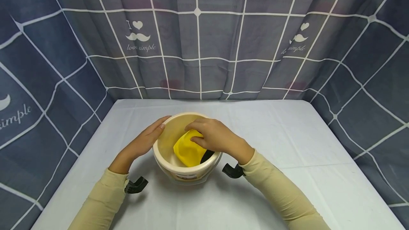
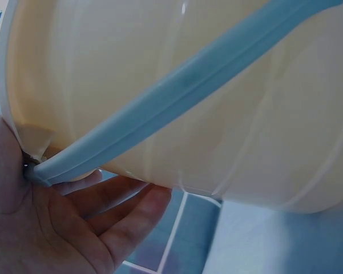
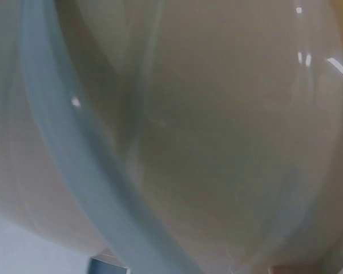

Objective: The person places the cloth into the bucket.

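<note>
A cream plastic bucket (image 1: 162, 159) stands on the white table, and its blue-grey handle (image 2: 160, 91) hangs down along the outer wall. My left hand (image 1: 147, 138) holds the bucket at the left rim, thumb at the edge and fingers along the outside. Inside the bucket is a smooth yellow item (image 1: 188, 150) with a black part; its exact kind cannot be made out. Reaching over the right rim, my right hand (image 1: 215, 136) pinches the yellow item's upper edge between thumb and fingers. The right wrist view shows only the bucket's wall and handle (image 3: 91, 165), with that hand hidden.
A white cloth covers the table (image 1: 287, 187). Dark grey-blue checked curtains (image 1: 217, 45) enclose its back and both sides. Black wrist mounts (image 1: 136, 185) stick out below both sleeves.
</note>
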Demonstrator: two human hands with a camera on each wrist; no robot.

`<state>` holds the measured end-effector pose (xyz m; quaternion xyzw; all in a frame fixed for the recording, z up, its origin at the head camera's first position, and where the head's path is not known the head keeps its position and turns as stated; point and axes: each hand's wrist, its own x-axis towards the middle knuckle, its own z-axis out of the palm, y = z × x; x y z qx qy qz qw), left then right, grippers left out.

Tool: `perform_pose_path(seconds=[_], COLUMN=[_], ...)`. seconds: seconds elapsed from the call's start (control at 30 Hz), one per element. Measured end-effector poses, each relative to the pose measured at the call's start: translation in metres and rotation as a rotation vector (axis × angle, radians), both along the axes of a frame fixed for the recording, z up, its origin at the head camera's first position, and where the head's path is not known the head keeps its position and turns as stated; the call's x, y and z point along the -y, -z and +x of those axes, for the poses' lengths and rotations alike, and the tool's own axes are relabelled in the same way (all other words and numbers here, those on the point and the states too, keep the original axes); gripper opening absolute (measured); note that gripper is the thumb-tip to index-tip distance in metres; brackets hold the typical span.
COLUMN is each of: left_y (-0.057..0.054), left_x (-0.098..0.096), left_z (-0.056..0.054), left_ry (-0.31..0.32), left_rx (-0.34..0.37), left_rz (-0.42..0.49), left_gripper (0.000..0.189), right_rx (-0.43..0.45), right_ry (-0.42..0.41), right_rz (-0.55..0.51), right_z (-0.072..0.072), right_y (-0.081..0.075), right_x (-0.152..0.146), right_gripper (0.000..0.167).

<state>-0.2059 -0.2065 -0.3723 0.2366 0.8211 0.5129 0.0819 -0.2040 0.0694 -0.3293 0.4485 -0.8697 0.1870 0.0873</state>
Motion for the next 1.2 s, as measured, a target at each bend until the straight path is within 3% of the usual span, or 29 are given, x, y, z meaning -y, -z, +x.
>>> perform_pose_path(seconds=[0.57,1.2], left_y=[-0.001,0.001], left_x=[0.000,0.001], left_z=[-0.003,-0.007], left_ry=[0.004,0.025], left_rx=[0.005,0.007], left_rz=[-0.009,-0.003], left_gripper=[0.052,0.050], right_rx=[0.053,0.054], right_ry=[0.015,0.002], right_rz=[0.042,0.012], right_z=[0.000,0.002], right_y=[-0.004,0.000], right_x=[-0.003,-0.011], right_gripper=[0.036,0.037])
